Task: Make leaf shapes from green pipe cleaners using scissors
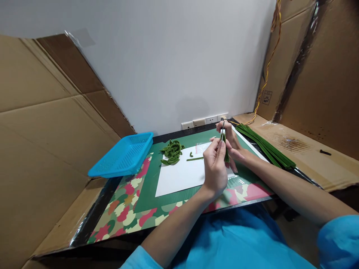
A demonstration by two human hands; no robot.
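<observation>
Above the right part of a white sheet [179,181], my two hands meet. My left hand [215,164] pinches green fuzzy pipe cleaner [227,154] between thumb and fingers; its lower end hangs down beside the palm. Just behind it, my right hand [228,134] is closed on a slim dark and metal tool that looks like scissors [222,131]. The metal part meets the pipe cleaner near my left thumb. Fingers hide most of the tool. A straight green piece [195,159] and a short curled bit [191,154] lie on the sheet, left of my hands.
A pile of looped green pipe cleaners [171,150] lies at the sheet's left. A blue basket [120,173] stands at the table's left edge. A bundle of long green stems [266,147] lies right. Cardboard walls [50,130] flank the table; sockets [199,122] line the back wall.
</observation>
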